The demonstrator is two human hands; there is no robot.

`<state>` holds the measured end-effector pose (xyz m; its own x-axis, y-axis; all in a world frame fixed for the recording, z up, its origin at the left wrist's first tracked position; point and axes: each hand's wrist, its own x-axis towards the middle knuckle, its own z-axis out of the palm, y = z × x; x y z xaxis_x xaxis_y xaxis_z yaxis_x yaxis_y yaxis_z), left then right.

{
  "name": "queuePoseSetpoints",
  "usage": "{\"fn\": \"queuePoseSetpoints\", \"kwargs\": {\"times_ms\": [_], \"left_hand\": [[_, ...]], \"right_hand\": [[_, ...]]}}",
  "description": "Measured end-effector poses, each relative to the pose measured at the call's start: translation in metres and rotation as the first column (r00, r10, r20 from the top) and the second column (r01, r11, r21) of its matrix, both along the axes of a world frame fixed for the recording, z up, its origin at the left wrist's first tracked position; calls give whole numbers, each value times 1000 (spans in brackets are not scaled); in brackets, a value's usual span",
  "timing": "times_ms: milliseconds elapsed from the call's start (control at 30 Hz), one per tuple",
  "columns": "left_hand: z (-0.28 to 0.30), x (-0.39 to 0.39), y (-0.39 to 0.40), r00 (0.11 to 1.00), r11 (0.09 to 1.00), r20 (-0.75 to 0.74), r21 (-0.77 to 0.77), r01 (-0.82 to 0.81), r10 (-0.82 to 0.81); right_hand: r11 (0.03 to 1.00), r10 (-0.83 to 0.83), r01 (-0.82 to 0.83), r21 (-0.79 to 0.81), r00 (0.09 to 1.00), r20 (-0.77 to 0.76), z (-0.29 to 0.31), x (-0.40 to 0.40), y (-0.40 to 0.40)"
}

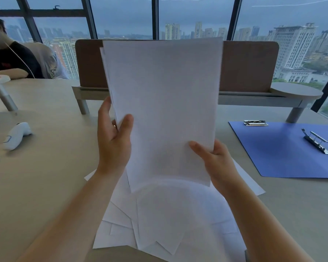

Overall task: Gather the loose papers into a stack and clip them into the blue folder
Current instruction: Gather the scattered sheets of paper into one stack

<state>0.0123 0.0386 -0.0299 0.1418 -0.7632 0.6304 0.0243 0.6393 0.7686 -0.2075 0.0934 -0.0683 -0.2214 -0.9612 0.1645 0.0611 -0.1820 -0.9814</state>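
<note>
head-worn view, angled forward, close over desk (45,167)

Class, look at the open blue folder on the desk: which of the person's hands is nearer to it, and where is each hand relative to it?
Right. The right hand grips the held papers just left of the blue folder; the left hand holds their far edge.

Tall windows (121,17) behind beige desk (45,167)
</note>
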Motion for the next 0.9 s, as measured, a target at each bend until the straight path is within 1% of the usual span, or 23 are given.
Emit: {"fn": "queuePoseSetpoints", "kwargs": {"times_ms": [67, 133, 200, 233, 300, 333, 367, 433, 500, 533, 567, 600, 667, 700, 733, 767, 800, 900], "left_hand": [[4, -4, 8, 998, 998, -37, 35, 43, -42], [-3, -4, 11, 990, 983, -76, 135, 124, -115], [-17, -1, 11, 972, 929, -126, 291, 229, -200], [-25, 0, 10, 963, 892, -128, 364, 266, -235], [-37, 2, 10, 951, 830, -91, 469, 304, -297], [-42, 2, 10, 946, 811, -74, 496, 310, -316], [-45, 4, 8, 948, 802, -67, 516, 300, -312], [-47, 7, 0, 966, 793, -114, 553, 256, -232], [-52, 16, -13, 969, 773, -222, 593, 226, -113], [-56, 22, -20, 958, 753, -281, 619, 222, -51], [-59, 29, -27, 934, 721, -356, 643, 260, -20], [-63, 35, -33, 906, 681, -422, 662, 313, -7], [-68, 43, -38, 842, 590, -539, 678, 439, -7], [-71, 46, -42, 807, 536, -590, 686, 492, 15], [-73, 47, -42, 756, 491, -653, 672, 555, 39], [-76, 47, -45, 698, 471, -713, 637, 609, 63], [-76, 46, -45, 665, 464, -743, 615, 637, 73], [-82, 44, -50, 654, 465, -754, 601, 650, 59]], "right_hand": [[1000, -12, 13, -20, 1000, 29, 0, -1, 1], [1000, -1, 1, -18, 1000, 23, -4, -5, 3], [1000, 18, -18, 0, 999, 29, -9, -8, 6], [1000, 29, -29, 3, 999, 33, -10, -8, 7], [999, 38, -39, 26, 999, 19, -15, -6, 8], [998, 35, -35, 47, 999, 3, -17, -6, 7], [997, 29, -27, 68, 999, -27, -19, -4, 7], [996, 10, 0, 94, 995, -103, -21, -1, 5], [990, -50, 66, 121, 990, -130, -22, -1, 1], [982, -107, 124, 141, 986, -127, -21, -3, -1], [967, -170, 197, 162, 971, -169, -22, -6, -3], [945, -217, 269, 187, 941, -258, -23, -11, -5], [897, -239, 374, 237, 860, -452, -23, -17, -5], [882, -245, 399, 251, 843, -480, -24, -19, -6], [873, -258, 411, 264, 847, -465, -23, -21, -6], [867, -274, 416, 275, 859, -433, -23, -22, -7], [862, -285, 412, 294, 875, -390, -22, -23, -8], [857, -282, 341, 385, 938, -202, -16, -25, -9]]}}
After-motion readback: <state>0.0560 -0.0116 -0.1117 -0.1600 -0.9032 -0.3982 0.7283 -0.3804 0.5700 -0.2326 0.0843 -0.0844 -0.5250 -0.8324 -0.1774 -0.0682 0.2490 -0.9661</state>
